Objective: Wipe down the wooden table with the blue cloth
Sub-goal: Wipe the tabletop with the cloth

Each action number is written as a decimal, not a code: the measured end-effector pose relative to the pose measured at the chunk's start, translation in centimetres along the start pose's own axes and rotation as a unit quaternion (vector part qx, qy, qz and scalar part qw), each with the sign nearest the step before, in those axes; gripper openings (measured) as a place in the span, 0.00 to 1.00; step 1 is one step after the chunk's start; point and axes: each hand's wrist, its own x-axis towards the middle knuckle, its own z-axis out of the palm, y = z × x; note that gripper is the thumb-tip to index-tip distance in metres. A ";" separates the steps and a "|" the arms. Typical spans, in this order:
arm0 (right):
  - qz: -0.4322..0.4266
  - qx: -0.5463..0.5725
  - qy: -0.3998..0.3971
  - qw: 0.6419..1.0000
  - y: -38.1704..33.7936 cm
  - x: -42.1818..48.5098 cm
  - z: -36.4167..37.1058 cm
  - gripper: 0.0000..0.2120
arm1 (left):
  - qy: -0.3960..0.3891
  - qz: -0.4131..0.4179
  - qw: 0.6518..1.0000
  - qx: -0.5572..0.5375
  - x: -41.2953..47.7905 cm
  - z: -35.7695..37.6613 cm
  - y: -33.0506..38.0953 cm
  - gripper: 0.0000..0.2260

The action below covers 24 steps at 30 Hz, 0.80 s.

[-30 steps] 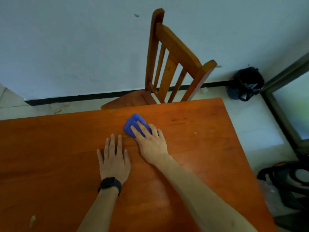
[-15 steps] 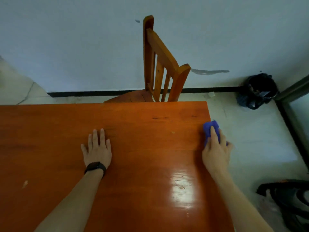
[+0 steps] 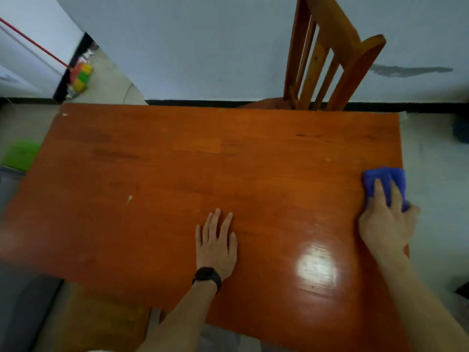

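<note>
Blue cloth (image 3: pixel 385 177) pressed beneath straight fingers of right hand (image 3: pixel 385 226), at wooden table (image 3: pixel 228 161) right edge, left hand (image 3: pixel 215 246) flat, fingers extended.

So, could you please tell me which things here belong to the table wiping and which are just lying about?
In the job: blue cloth, pressed by the right hand at the right edge; wooden table; left hand, flat on it.
Lying about: wooden chair behind the table; broom and green object on the floor, left.
</note>
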 end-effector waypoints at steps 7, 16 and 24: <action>-0.160 0.096 0.069 0.980 -12.2 -8.3 0.3 0.19 | 0.037 0.026 0.995 -0.090 -0.7 -0.1 -1.6 0.24; -0.396 0.036 -0.139 0.907 -33.6 -24.3 6.9 0.27 | 0.084 -0.147 0.982 -0.078 -8.5 0.0 -18.9 0.30; -0.093 -0.096 -0.143 0.981 -22.0 -22.1 2.2 0.29 | 0.051 -0.020 0.996 -0.065 -11.1 -0.3 -19.5 0.26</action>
